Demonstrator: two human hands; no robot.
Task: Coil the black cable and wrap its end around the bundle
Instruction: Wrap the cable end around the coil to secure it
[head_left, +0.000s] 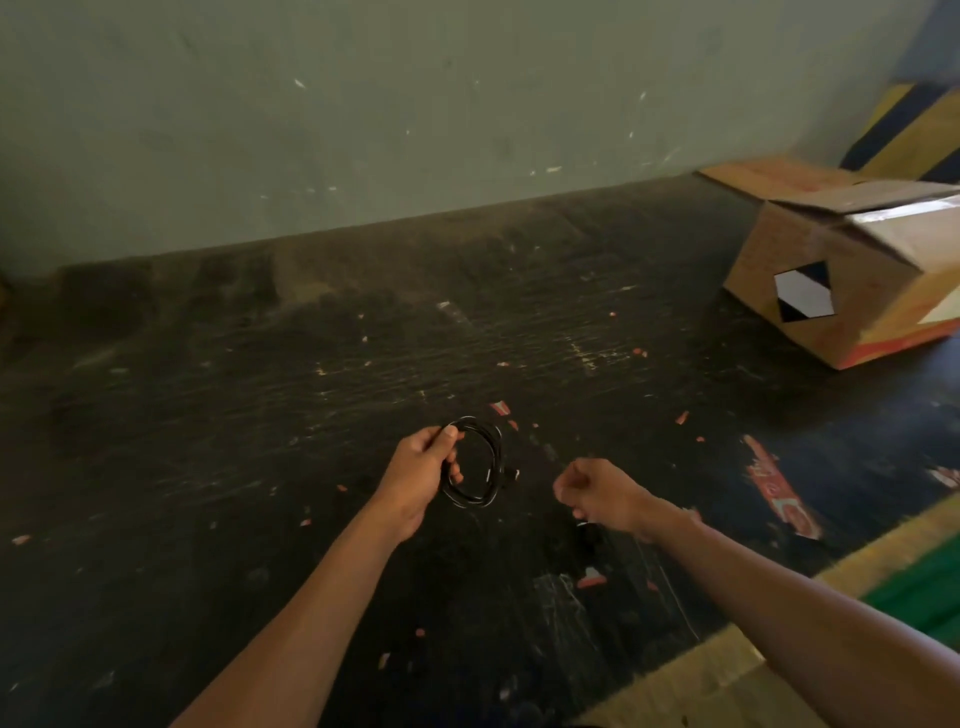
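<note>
The black cable is wound into a small round coil of several loops, held up over the dark floor. My left hand grips the coil's left side, with the thumb pressed on its top. A short stub of the cable sticks out at the coil's right side. My right hand is closed in a fist a little to the right of the coil and apart from it. A dark bit with a light glint shows just under the fist, and a faint thin strand trails down and to the right from it, so the fist seems shut on the cable's free length.
The dark floor is scuffed and strewn with small red and white scraps. An open cardboard box stands at the right. A grey wall runs along the back. A yellow stripe and a green area border the floor at lower right.
</note>
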